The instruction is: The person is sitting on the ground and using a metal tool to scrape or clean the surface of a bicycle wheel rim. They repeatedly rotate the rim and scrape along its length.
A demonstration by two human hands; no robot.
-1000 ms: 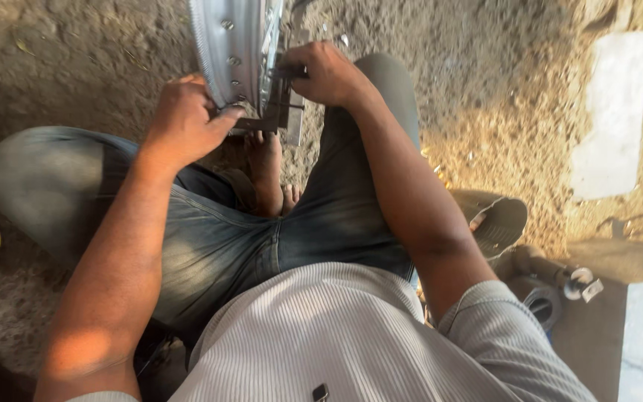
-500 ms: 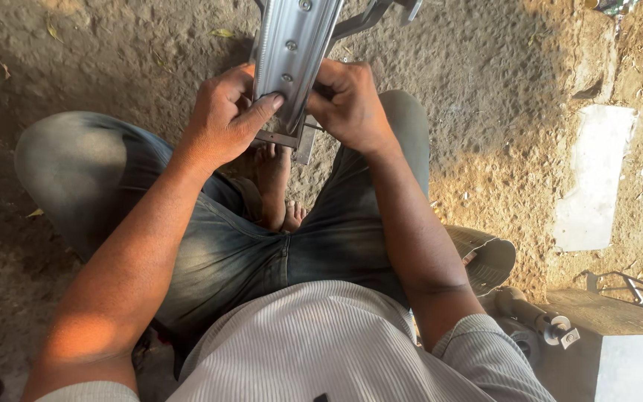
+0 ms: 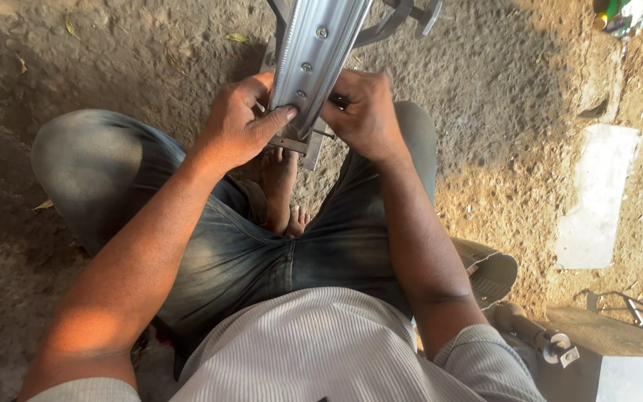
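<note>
At the top centre of the frame, a shiny metal wheel rim (image 3: 314, 56) runs down from the upper edge toward the person's lap, showing three small spoke holes along its middle. Behind it sits a dark metal stand (image 3: 303, 145) whose flat bar shows just under the rim's lower end. One left hand (image 3: 241, 126) closes around the rim's left edge, thumb pressed flat on the shiny face. One right hand (image 3: 365, 112) curls tightly against the rim's right edge, fingers folded in; whether it pinches a small tool there I cannot tell. Below the hands, one bare foot (image 3: 280, 186) rests between the blue jeans (image 3: 217, 246).

At the right of the frame, a pale rectangular slab (image 3: 597, 201) lies flat on the dirt ground (image 3: 485, 89). A green and white package (image 3: 619, 13) sits in the upper right corner, partly cut off. One grey sandal (image 3: 493, 272) lies at the lower right.
</note>
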